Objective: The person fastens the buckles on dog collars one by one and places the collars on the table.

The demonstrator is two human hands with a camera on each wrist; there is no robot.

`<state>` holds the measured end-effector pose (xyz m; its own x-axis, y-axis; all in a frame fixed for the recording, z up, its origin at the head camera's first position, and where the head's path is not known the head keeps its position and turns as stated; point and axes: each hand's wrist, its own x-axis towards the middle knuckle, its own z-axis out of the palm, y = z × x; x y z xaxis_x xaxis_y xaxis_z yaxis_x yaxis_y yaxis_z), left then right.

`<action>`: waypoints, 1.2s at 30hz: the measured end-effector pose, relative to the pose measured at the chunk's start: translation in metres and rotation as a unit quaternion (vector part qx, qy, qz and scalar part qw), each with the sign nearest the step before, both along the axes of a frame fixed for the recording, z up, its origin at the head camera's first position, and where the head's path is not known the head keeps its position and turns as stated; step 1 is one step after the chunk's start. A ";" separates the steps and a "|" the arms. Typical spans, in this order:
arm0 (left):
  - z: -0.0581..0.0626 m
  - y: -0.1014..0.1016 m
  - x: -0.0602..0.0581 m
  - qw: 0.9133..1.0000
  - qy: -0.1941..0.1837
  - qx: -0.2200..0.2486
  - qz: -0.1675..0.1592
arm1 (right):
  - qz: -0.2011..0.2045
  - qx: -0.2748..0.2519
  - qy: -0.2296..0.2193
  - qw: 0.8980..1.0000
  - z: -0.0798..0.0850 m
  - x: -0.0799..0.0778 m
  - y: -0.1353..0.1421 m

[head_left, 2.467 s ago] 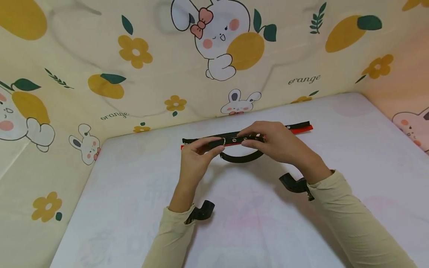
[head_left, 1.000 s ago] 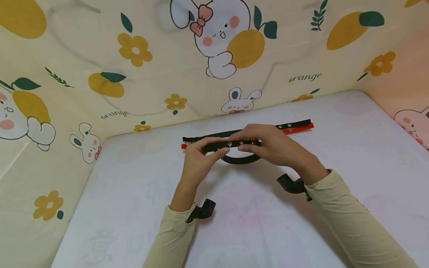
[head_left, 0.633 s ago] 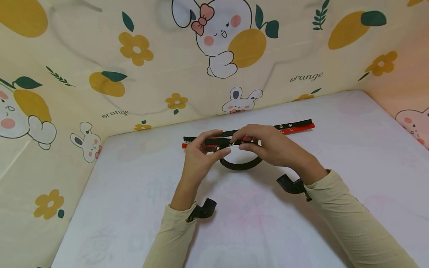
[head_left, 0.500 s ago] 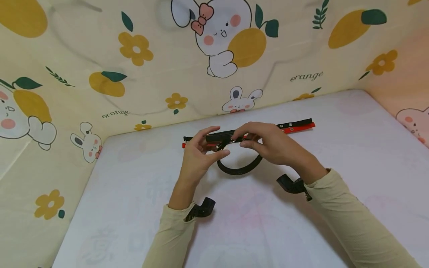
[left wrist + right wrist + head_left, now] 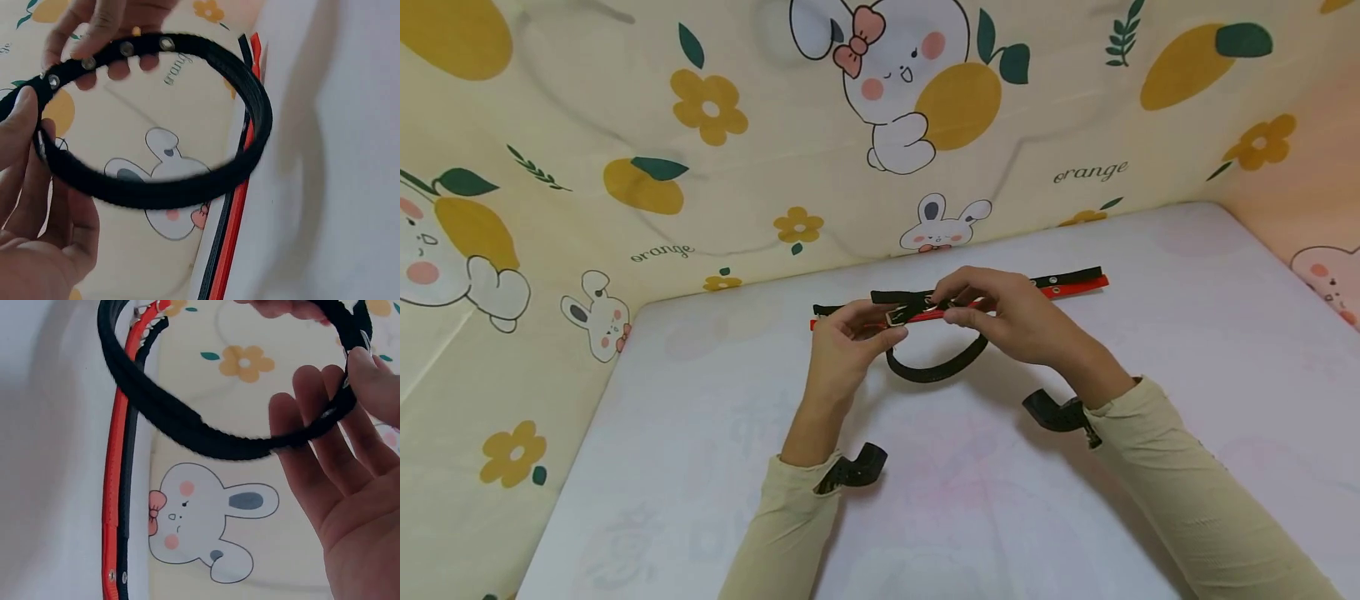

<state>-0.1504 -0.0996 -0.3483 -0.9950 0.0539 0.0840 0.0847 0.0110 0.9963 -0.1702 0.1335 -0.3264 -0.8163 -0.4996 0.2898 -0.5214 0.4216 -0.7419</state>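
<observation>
A black collar (image 5: 934, 375) with metal eyelets is bent into a loop and held up over the white table. Its metal buckle (image 5: 895, 317) sits near my left hand (image 5: 841, 348), whose thumb and fingers pinch the collar at that end. My right hand (image 5: 1011, 315) grips the eyelet stretch between thumb and fingers, and the strap's free end (image 5: 887, 297) sticks out leftward above the buckle. The left wrist view shows the loop (image 5: 162, 195) hanging wide, with the overlapping ends at my left thumb. In the right wrist view, the strap (image 5: 181, 425) crosses my right fingers (image 5: 312, 394).
Behind the held collar, a red collar (image 5: 1078, 288) and a second black collar (image 5: 1067, 277) lie side by side along the back of the table (image 5: 970, 500). A patterned cloth wall (image 5: 737, 192) rises directly behind them.
The collar's loop hangs larger and lower than at first. My left fingers spread apart half a second ago and are now closer in at the buckle. The strap's free end has come into view above it.
</observation>
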 end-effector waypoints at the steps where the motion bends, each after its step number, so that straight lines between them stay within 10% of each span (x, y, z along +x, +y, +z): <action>1: 0.000 0.000 0.000 1.000 -0.005 0.007 0.004 | 0.001 -0.002 -0.009 1.000 -0.001 0.000 0.000; 11: 0.000 0.006 0.005 1.000 0.007 -0.001 0.023 | -0.004 -0.010 -0.083 0.996 -0.003 0.000 -0.007; 36: 0.002 0.010 0.005 0.998 0.018 -0.030 0.043 | -0.033 -0.014 -0.059 0.998 -0.003 0.004 -0.012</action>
<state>-0.1451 -0.0901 -0.3464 -0.9925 -0.0265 0.1190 0.1166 0.0789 0.9900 -0.1664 0.1219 -0.3293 -0.8766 -0.4364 0.2028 -0.4015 0.4310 -0.8081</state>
